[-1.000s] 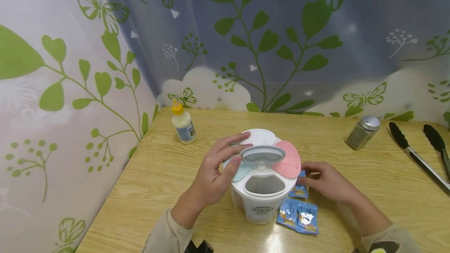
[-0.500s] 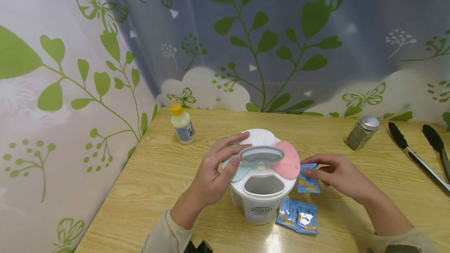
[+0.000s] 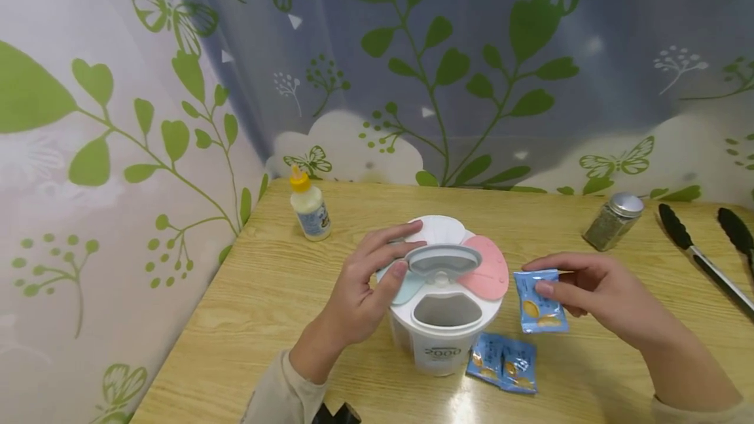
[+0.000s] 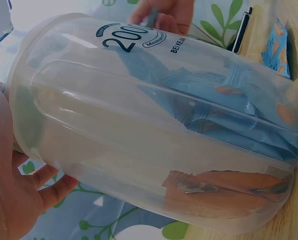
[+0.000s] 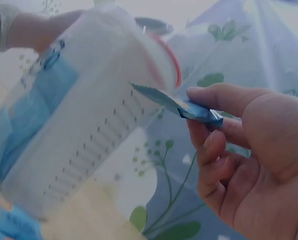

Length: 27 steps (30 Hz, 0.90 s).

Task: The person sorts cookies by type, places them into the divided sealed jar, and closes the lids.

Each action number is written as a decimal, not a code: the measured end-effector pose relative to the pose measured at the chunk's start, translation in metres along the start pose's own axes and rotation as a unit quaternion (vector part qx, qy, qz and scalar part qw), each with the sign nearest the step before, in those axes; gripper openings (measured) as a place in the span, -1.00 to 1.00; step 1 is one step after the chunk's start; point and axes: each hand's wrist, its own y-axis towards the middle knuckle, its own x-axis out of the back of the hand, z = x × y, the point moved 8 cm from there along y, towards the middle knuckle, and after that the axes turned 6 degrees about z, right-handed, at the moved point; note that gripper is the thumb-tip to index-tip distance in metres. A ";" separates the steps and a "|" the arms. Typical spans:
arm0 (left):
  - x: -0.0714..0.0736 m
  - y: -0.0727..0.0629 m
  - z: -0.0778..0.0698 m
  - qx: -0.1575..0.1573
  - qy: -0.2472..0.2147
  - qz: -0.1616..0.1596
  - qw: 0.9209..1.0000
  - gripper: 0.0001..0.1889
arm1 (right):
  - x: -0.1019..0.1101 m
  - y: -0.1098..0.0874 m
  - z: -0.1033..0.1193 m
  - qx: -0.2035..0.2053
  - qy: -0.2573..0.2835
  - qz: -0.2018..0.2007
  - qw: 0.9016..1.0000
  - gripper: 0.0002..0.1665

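My left hand (image 3: 362, 293) rests on the lid of a clear storage container (image 3: 438, 352), fingers spread over its white and pale blue flaps and thumb near the raised grey flap (image 3: 444, 260). Below that raised flap is the front compartment's opening. Blue packets (image 4: 228, 110) lie inside this compartment, and an orange-brown packet (image 4: 223, 192) sits in another, as the left wrist view shows. To the right of the container, my right hand (image 3: 607, 296) pinches a blue snack packet (image 3: 538, 306) between thumb and fingers, above the table.
Two joined blue packets (image 3: 502, 364) lie on the table at the container's front right. A yellow-capped bottle (image 3: 310, 211) stands at back left. At back right are a spice jar (image 3: 612, 222) and black-tipped tongs (image 3: 703, 260). Patterned curtain borders the table.
My right hand has drawn a blue packet away from beside the container, to the right and up off the table. My left hand has stayed on the lid.
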 end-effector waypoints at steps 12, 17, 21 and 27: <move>-0.001 0.000 -0.001 0.003 0.000 -0.001 1.000 -0.65 | -0.010 0.005 0.051 0.143 0.122 0.008 0.982 -0.36; 0.000 0.000 0.000 0.008 -0.003 0.000 1.000 -0.65 | -0.018 0.015 0.078 0.151 0.095 -0.057 0.982 -0.43; 0.000 0.000 0.000 0.009 -0.004 0.000 1.000 -0.64 | -0.028 0.024 0.096 0.117 0.052 -0.099 0.987 -0.54; 0.000 0.000 -0.001 0.009 -0.001 0.003 1.000 -0.64 | -0.049 0.034 0.110 0.132 0.033 -0.076 0.988 -0.57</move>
